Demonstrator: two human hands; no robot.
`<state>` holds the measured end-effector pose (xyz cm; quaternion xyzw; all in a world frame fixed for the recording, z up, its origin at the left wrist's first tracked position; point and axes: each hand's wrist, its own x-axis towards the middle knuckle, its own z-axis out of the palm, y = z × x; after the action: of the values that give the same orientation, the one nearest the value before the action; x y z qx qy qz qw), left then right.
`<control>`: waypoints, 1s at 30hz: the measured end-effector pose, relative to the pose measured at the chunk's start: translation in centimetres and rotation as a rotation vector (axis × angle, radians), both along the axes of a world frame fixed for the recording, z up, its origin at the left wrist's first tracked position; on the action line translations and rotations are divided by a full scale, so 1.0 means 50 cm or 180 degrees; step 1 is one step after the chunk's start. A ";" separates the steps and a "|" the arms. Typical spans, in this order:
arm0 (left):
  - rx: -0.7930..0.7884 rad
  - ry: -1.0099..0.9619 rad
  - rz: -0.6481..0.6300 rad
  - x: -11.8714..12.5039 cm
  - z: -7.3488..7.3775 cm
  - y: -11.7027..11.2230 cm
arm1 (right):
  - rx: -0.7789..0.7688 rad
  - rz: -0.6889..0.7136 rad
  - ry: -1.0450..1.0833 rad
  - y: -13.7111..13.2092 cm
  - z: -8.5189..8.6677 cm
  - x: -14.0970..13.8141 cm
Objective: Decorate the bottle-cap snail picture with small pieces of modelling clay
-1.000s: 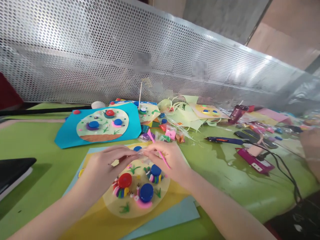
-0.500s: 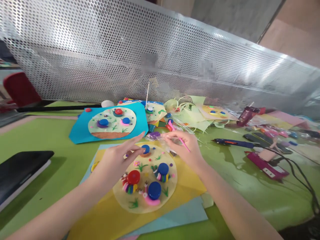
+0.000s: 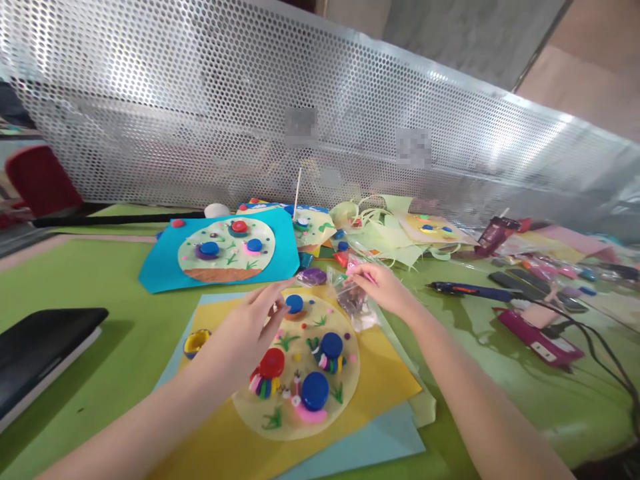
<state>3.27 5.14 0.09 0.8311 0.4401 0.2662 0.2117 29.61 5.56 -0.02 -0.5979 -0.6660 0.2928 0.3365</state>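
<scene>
A round pale-yellow craft disc (image 3: 280,413) lies on a yellow sheet (image 3: 385,380) in front of me. It carries a red bottle cap (image 3: 271,363), blue caps (image 3: 315,391) and coloured clay bits. My left hand (image 3: 245,330) hovers over the disc's top left. Its fingertips are pinched together right beside the top blue cap (image 3: 295,304), and I cannot make out what they hold. My right hand (image 3: 387,288) is closed on a thin pink tool (image 3: 353,264) and touches a small clear plastic bag (image 3: 354,307) at the disc's upper right edge.
A blue card (image 3: 160,273) with a similar disc lies behind. A yellow cap (image 3: 197,341) sits to the left, and a black tablet (image 3: 40,347) lies further left. A glue gun (image 3: 467,289), a magenta device (image 3: 537,331), cables and scraps crowd the right. A perforated metal screen (image 3: 350,100) closes the back.
The hands have parted from a joint pinch over the disc. My left hand moved to the top blue cap, and my right hand went right and back with the pink tool to the clear bag.
</scene>
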 end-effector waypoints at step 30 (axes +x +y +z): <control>-0.1511 -0.1239 0.0174 0.005 0.003 -0.016 | 0.2114 0.1333 -0.0976 -0.102 0.039 -0.135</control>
<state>3.53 4.35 0.21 0.6797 0.4633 0.3157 0.4730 22.84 0.47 1.94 -0.3454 -0.8737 0.0319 0.3411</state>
